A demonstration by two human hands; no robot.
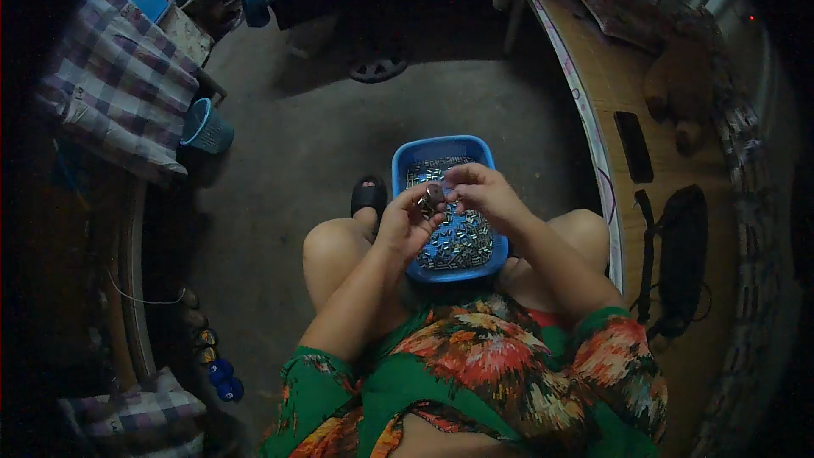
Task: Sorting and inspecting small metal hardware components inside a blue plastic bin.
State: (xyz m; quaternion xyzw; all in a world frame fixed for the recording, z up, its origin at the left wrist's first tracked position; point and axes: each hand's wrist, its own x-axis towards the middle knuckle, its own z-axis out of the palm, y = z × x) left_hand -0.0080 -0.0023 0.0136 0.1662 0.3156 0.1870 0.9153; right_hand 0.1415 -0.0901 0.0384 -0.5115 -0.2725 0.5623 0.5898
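A blue plastic basin (458, 275) sits between my knees. Many small shiny metal cylinders (465, 242) cover its bottom, thinner toward the middle. Above it, my left hand (405, 225) is closed around a small dark brownish piece with shiny metal bits (434, 195), too small to name exactly. My right hand (485, 197) is beside that piece, its thumb and fingertips brought together in a pinch. Whatever sits between those right fingertips is too small to make out.
At the right runs a wooden bed or bench (593, 59) bearing a dark phone (632, 147) and a black bag (683, 246). A light-blue bin (206, 129) stands left by a checked cloth (127, 76). A fan base (377, 68) is ahead; blue balls (225, 382) lie lower left.
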